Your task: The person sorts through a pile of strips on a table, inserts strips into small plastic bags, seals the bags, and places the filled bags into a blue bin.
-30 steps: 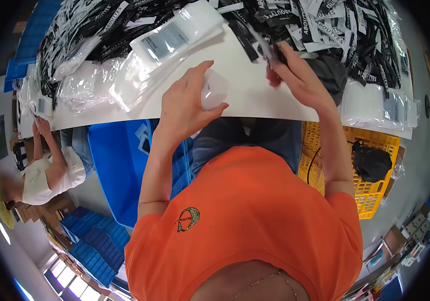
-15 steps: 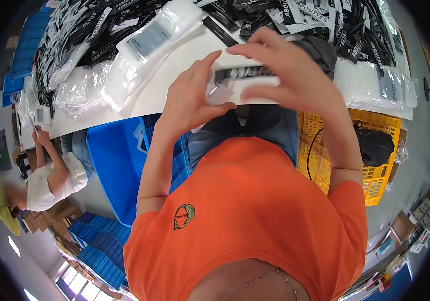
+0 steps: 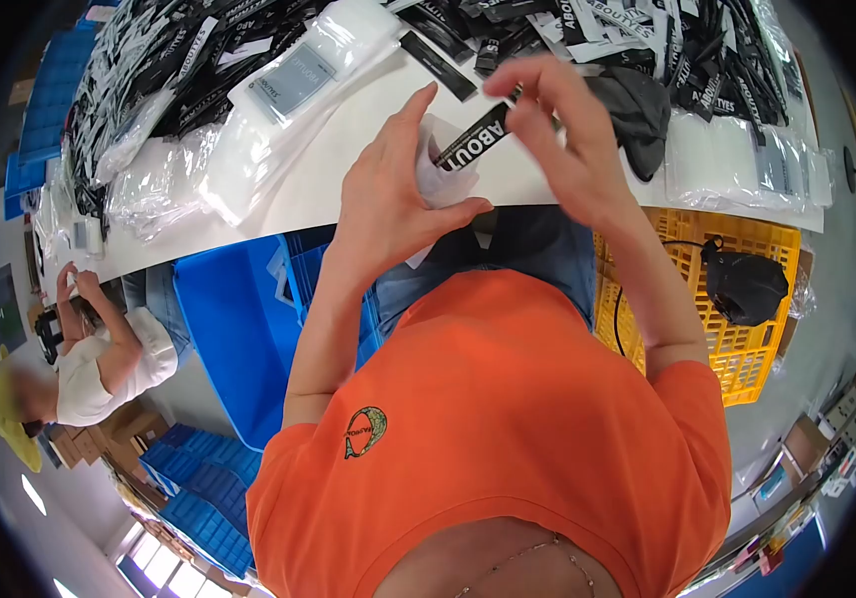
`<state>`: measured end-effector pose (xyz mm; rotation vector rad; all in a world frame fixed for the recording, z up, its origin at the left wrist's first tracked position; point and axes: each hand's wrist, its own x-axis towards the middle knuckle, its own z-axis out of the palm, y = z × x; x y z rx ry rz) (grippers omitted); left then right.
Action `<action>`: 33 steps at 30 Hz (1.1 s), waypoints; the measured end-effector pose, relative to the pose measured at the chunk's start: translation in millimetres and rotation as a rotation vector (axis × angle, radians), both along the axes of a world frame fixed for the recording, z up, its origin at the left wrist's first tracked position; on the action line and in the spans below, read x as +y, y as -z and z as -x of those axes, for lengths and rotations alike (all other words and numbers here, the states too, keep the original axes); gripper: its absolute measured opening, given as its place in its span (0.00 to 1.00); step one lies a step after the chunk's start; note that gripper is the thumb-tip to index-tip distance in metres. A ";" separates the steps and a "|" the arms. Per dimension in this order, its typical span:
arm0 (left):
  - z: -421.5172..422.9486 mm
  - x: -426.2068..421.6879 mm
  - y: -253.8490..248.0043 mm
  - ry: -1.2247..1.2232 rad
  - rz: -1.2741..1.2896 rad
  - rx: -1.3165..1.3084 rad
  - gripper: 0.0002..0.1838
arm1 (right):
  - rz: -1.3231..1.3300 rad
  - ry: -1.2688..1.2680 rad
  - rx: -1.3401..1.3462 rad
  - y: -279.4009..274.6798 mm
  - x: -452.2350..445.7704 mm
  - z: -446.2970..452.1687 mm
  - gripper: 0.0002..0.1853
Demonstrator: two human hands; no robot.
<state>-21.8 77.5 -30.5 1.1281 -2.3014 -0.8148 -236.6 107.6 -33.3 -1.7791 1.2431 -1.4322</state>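
A small translucent bag [image 3: 442,179] sits in the curve of my left hand [image 3: 386,189], between thumb and fingers. One black packet with white lettering [image 3: 476,138] slants up from the bag's opening toward my right hand [image 3: 569,135]. My right hand's thumb and forefinger are at the packet's upper end; whether they grip it is hard to make out. Behind the hands, another black packet [image 3: 438,66] lies on the white table [image 3: 348,149]. Clear bags with a grey label [image 3: 293,82] are stacked to the left.
Heaps of black and white packets [image 3: 637,30] cover the back. A dark cloth [image 3: 633,115] and clear bags [image 3: 717,164] lie right. Below are a blue bin [image 3: 233,329] and a yellow crate [image 3: 747,369]. A person in a yellow cap [image 3: 114,364] works at left.
My right hand has come from the right toward my left hand, bringing a black packet to the bag. The packet now tilts upward, and the dark object seen earlier in my right hand is gone from it.
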 end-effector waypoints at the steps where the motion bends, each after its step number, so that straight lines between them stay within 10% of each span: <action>1: 0.8 0.8 3.2 -0.018 0.017 -0.003 0.59 | 0.009 -0.016 0.147 -3.9 8.9 -0.9 0.16; 11: 7.9 0.2 19.8 0.021 -0.014 0.111 0.61 | -0.126 -0.218 0.071 4.9 14.8 -13.8 0.21; 15: -10.6 -4.8 21.7 -0.045 -0.607 0.430 0.45 | -0.188 -0.100 -0.123 14.3 9.5 -8.5 0.25; 16: -11.7 -5.9 20.6 -0.108 -0.714 0.642 0.26 | -0.234 -0.081 -0.212 15.7 8.3 -6.2 0.22; 20: -16.2 -3.9 30.2 -0.299 -0.664 0.715 0.05 | -0.134 -0.212 0.036 24.7 8.4 -6.4 0.10; 33: -4.6 20.6 38.5 -0.369 -0.334 0.678 0.03 | -0.484 -0.269 -0.030 19.4 5.8 -6.3 0.16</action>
